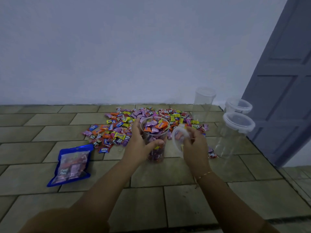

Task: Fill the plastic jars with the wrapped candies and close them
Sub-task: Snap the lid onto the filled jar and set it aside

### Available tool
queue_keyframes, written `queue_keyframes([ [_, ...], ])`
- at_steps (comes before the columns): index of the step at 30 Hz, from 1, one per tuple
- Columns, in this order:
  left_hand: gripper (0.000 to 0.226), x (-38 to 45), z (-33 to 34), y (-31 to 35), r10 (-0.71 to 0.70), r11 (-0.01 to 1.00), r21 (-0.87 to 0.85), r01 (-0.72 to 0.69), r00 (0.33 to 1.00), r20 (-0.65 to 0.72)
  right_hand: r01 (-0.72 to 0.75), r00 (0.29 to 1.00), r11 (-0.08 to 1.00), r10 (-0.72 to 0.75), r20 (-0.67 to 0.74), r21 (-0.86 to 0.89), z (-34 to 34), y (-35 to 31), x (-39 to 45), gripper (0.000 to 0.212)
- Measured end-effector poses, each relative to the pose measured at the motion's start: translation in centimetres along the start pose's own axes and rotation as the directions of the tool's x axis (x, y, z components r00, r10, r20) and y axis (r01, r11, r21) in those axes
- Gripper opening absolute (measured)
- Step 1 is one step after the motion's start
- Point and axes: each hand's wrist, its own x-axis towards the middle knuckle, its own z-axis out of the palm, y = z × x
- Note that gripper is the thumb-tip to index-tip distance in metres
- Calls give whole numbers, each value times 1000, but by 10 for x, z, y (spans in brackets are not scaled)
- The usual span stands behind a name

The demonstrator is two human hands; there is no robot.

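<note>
A clear plastic jar stands upright on the tiled floor, filled to the brim with wrapped candies. My left hand wraps around its left side and front. Just right of the jar, my right hand holds a clear round lid, tilted on edge. Behind the jar, a pile of loose wrapped candies in pink, yellow, orange and blue spreads across the floor.
Three empty clear jars with lids on stand at the right: one at the back, one nearest, one behind it. A blue candy bag lies at the left. A grey door leans open at right; a wall is behind.
</note>
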Motion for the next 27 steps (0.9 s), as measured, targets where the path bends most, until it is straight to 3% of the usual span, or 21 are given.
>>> queue_keyframes([
  [2, 111, -1, 0, -2, 0, 1000, 4, 0, 1000, 2, -67, 990, 979, 89, -108, 191, -4, -1, 10, 32],
  [5, 114, 2, -3, -3, -16, 1000, -15, 16, 1000, 25, -156, 946, 856, 272, -175, 492, -7, -1, 24, 30],
  [8, 118, 5, -5, -3, -25, 999, -30, 27, 998, 51, -237, 905, 679, 414, -95, 695, -8, -7, 33, 26],
  [11, 116, 8, -6, -4, -24, 999, -34, 26, 998, 64, -320, 896, 513, 437, 78, 797, -3, -14, 35, 28],
  [13, 117, 10, -7, -6, -18, 999, -31, 20, 997, 69, -353, 909, 564, 394, 132, 746, 5, -19, 33, 28],
  [15, 119, 11, -7, -8, -11, 999, -32, 14, 997, 72, -326, 936, 693, 331, 118, 642, 14, -24, 32, 28],
  [20, 120, 11, -8, -11, -19, 999, -47, 23, 996, 88, -147, 988, 952, 130, 81, 268, 33, -41, 40, 30],
  [25, 104, 13, -5, -11, -5, 998, -62, 9, 998, 68, 93, 976, 985, -61, 207, -149, 41, -57, 53, 29],
  [27, 120, 12, -5, -13, -25, 994, -104, 33, 997, 71, 141, 960, 966, -80, 267, -218, 44, -61, 55, 29],
])
